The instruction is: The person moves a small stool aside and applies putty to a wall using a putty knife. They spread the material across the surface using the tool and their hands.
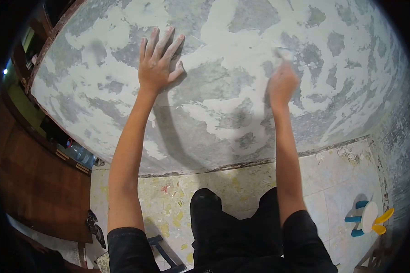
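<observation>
In front of me is a wall [209,82] with patchy white and grey surfaces. My left hand [157,63] lies flat against it, fingers spread and dusted with white. My right hand [283,84], smeared by motion, is closed around a scraper [284,53]. The scraper's blade is at the wall, over a patch of white and grey. Its handle is mostly hidden in my fist, and its edge is too blurred to make out.
Flakes of paint litter the tiled floor [168,200] at the wall's foot. A small stool [370,216] with blue and yellow parts stands at right. A brown wooden door [41,168] and a plastic bottle [79,154] are at left. A dark frame [166,255] lies by my legs.
</observation>
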`<action>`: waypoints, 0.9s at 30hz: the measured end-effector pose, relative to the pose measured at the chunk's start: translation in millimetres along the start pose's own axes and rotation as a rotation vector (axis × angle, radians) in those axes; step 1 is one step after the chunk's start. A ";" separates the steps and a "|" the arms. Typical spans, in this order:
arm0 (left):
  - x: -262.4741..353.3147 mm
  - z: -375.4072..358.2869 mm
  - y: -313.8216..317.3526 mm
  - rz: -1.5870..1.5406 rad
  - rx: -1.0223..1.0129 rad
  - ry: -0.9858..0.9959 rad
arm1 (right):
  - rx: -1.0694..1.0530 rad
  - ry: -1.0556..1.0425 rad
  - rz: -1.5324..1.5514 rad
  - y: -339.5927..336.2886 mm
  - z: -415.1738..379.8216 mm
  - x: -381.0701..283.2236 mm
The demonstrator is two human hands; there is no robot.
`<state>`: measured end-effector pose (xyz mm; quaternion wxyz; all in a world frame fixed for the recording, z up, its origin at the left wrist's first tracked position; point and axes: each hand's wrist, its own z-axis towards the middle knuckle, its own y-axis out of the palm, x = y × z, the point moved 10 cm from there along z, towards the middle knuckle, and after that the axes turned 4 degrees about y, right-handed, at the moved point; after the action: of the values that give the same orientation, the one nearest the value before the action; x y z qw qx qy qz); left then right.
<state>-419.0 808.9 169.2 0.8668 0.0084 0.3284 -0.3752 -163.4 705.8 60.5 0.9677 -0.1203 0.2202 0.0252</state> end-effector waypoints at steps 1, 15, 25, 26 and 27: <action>1.1 0.1 0.7 0.002 -0.001 -0.001 | 0.027 -0.077 -0.023 3.0 -1.3 -4.5; 3.4 -1.3 -2.4 -0.022 0.041 0.002 | -0.170 -0.331 -0.067 21.0 -19.4 -50.4; 3.4 -1.9 -4.9 -0.037 0.058 0.007 | -0.114 -0.265 -0.098 32.2 -8.1 -54.1; 3.1 -2.8 -5.0 -0.029 0.049 -0.003 | -0.044 -0.127 -0.090 26.9 5.5 -42.9; 2.2 -2.1 -4.0 -0.021 0.043 -0.009 | 0.029 0.013 -0.081 19.1 17.6 -33.4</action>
<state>-421.7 805.2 167.2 0.8639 0.0216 0.3164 -0.3913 -188.1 728.8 86.0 0.9681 -0.1152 0.2218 -0.0181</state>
